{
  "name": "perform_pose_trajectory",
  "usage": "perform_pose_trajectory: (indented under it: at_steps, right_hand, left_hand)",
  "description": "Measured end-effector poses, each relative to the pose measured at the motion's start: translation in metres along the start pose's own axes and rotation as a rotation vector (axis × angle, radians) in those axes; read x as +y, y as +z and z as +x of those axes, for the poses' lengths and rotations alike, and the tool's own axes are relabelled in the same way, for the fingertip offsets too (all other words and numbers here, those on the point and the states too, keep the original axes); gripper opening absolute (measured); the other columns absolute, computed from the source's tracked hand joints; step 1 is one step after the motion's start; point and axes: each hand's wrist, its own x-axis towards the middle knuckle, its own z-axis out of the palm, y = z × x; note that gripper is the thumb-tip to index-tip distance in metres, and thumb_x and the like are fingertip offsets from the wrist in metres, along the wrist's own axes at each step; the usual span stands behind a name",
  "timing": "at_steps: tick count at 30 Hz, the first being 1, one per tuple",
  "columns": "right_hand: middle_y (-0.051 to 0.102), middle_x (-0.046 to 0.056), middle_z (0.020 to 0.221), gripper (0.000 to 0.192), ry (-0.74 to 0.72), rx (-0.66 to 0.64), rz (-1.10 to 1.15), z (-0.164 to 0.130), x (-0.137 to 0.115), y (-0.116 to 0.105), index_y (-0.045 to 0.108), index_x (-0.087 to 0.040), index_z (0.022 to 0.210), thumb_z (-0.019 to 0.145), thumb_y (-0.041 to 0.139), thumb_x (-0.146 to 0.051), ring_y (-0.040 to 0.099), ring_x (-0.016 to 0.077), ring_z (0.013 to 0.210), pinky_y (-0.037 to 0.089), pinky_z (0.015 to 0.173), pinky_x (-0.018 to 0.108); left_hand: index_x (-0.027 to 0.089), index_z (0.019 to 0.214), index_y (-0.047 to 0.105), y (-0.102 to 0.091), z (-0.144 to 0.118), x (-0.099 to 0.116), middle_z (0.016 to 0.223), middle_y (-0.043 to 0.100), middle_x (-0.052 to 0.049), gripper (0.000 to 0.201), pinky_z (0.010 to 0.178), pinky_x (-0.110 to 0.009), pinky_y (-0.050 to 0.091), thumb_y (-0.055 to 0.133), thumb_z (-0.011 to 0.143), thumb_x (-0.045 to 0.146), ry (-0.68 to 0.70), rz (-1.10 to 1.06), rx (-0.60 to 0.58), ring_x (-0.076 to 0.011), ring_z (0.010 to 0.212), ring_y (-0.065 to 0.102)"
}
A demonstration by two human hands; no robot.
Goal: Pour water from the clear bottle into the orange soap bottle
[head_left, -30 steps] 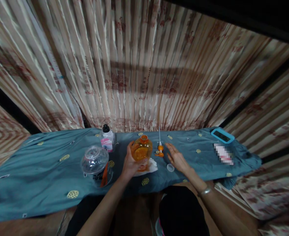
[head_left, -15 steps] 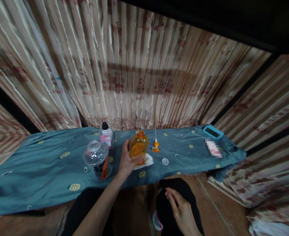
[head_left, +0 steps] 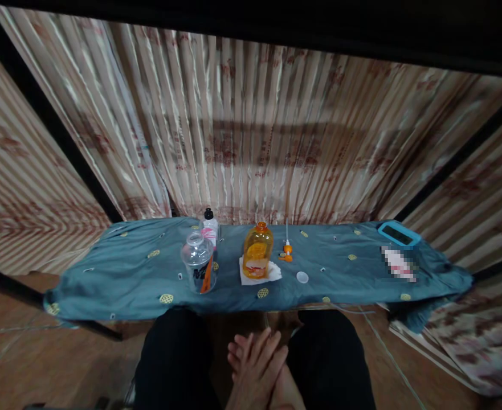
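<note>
My left hand [head_left: 257, 364] lies across my right hand [head_left: 284, 386] between my knees, its fingers stretched out and slightly apart. Much of the right hand is covered, but its fingertips stick out on the left, extended. Neither hand holds anything visible. Beyond them on the cloth-covered table, an orange bottle [head_left: 257, 250] with an uncapped neck stands upright on a white tissue [head_left: 276, 274]. To its right lies an orange pump head [head_left: 288, 249] with a clear tube, and nearer me a small white round cap [head_left: 302, 277].
A clear plastic jar [head_left: 195, 259] with an orange-and-black label stands left of the bottle, before a black-capped bottle [head_left: 208, 216]. A blue-framed digital device [head_left: 399, 233] sits at the right end. Dark bed-frame posts and striped curtains surround the patterned tablecloth [head_left: 126, 285].
My left hand has let go of the orange bottle, which now stands on the tissue. Both hands have come together, left over right, and the view has shifted left.
</note>
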Motion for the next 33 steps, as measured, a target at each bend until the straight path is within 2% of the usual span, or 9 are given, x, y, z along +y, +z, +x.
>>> perform_pose_trajectory:
  at_steps: [4, 6, 9, 12, 14, 18, 21, 25, 33]
  right_hand:
    - [0.072, -0.001, 0.129, 0.060, 0.067, -0.052, 0.146, -0.022, -0.044, 0.023, 0.077, -0.034, 0.111, 0.070, 0.067, -0.078, 0.059, 0.0235, 0.131, 0.034, 0.118, 0.038]
    - [0.066, 0.004, 0.139, 0.069, 0.003, -0.012, 0.173, -0.033, -0.061, 0.023, 0.071, -0.026, 0.123, 0.075, 0.067, -0.075, 0.057, 0.0213, 0.132, 0.036, 0.116, 0.033]
    - [0.074, 0.010, 0.125, 0.060, -0.081, 0.101, 0.086, -0.042, -0.071, 0.014, 0.077, -0.027, 0.113, 0.063, 0.088, -0.057, 0.068, 0.0237, 0.118, 0.050, 0.103, 0.033]
    - [0.081, 0.003, 0.085, 0.042, -0.094, 0.218, 0.018, -0.042, -0.060, 0.001, 0.081, -0.024, 0.094, 0.059, 0.096, -0.041, 0.072, 0.0094, 0.074, 0.053, 0.070, 0.016]
    - [0.065, -0.004, 0.053, 0.041, -0.047, 0.259, -0.057, -0.039, -0.044, -0.010, 0.080, -0.017, 0.081, 0.054, 0.098, -0.044, 0.051, 0.0005, 0.043, 0.033, 0.043, 0.010]
    - [0.049, -0.010, 0.046, 0.060, 0.080, 0.313, -0.224, -0.034, 0.004, -0.039, 0.071, -0.012, 0.075, 0.046, 0.094, -0.060, 0.029, -0.0013, 0.038, 0.013, 0.040, 0.014]
    - [0.039, -0.015, 0.043, 0.074, 0.183, 0.313, -0.349, -0.034, 0.042, -0.066, 0.064, -0.016, 0.076, 0.042, 0.082, -0.080, 0.018, -0.0001, 0.035, 0.009, 0.038, 0.018]
    - [0.033, -0.015, 0.041, 0.074, 0.268, 0.300, -0.528, -0.035, 0.069, -0.094, 0.059, -0.018, 0.068, 0.049, 0.069, -0.089, 0.021, 0.0025, 0.036, 0.013, 0.039, 0.021]
    - [0.032, -0.013, 0.046, 0.074, 0.312, 0.334, -0.691, -0.024, 0.078, -0.104, 0.055, -0.020, 0.067, 0.060, 0.052, -0.094, 0.018, 0.0048, 0.039, 0.011, 0.041, 0.024]
  left_hand:
    - [0.029, 0.159, 0.018, -0.025, -0.015, -0.007, 0.154, 0.049, -0.012, 0.084, 0.123, -0.054, 0.021, 0.045, 0.090, 0.070, 0.140, 0.249, -0.013, -0.0301, 0.146, 0.039]
    - [0.030, 0.159, 0.016, -0.039, -0.025, -0.010, 0.155, 0.048, -0.011, 0.074, 0.123, -0.057, 0.019, 0.043, 0.096, 0.059, 0.049, 0.266, -0.004, -0.0293, 0.147, 0.039]
    - [0.033, 0.159, 0.016, -0.061, -0.033, -0.016, 0.160, 0.039, -0.012, 0.066, 0.121, -0.054, 0.030, 0.041, 0.100, 0.046, -0.180, 0.121, 0.100, -0.0282, 0.147, 0.038]
    - [0.032, 0.159, 0.019, -0.094, -0.022, -0.027, 0.165, 0.028, -0.012, 0.068, 0.122, -0.054, 0.029, 0.048, 0.098, 0.040, -0.343, 0.001, 0.400, -0.0283, 0.153, 0.028]
    - [0.026, 0.159, 0.019, -0.121, -0.002, -0.039, 0.166, 0.025, -0.014, 0.081, 0.125, -0.054, 0.024, 0.061, 0.091, 0.043, -0.445, -0.030, 0.591, -0.0299, 0.154, 0.023]
    - [0.019, 0.157, 0.016, -0.162, 0.052, -0.072, 0.166, 0.018, -0.020, 0.118, 0.126, -0.052, 0.015, 0.084, 0.066, 0.050, -0.587, -0.104, 0.835, -0.0351, 0.155, 0.017]
    - [0.015, 0.155, 0.015, -0.169, 0.085, -0.097, 0.164, 0.019, -0.025, 0.130, 0.125, -0.050, 0.019, 0.090, 0.054, 0.045, -0.629, -0.207, 0.857, -0.0374, 0.154, 0.020]
    - [0.014, 0.155, 0.013, -0.164, 0.108, -0.113, 0.153, 0.041, -0.026, 0.134, 0.120, -0.049, 0.032, 0.092, 0.050, 0.038, -0.657, -0.273, 0.825, -0.0365, 0.145, 0.041]
    - [0.018, 0.137, 0.045, -0.160, 0.111, -0.113, 0.130, 0.063, -0.015, 0.097, 0.107, -0.047, 0.047, 0.088, 0.052, 0.037, -0.746, -0.143, 0.837, -0.0345, 0.123, 0.061]
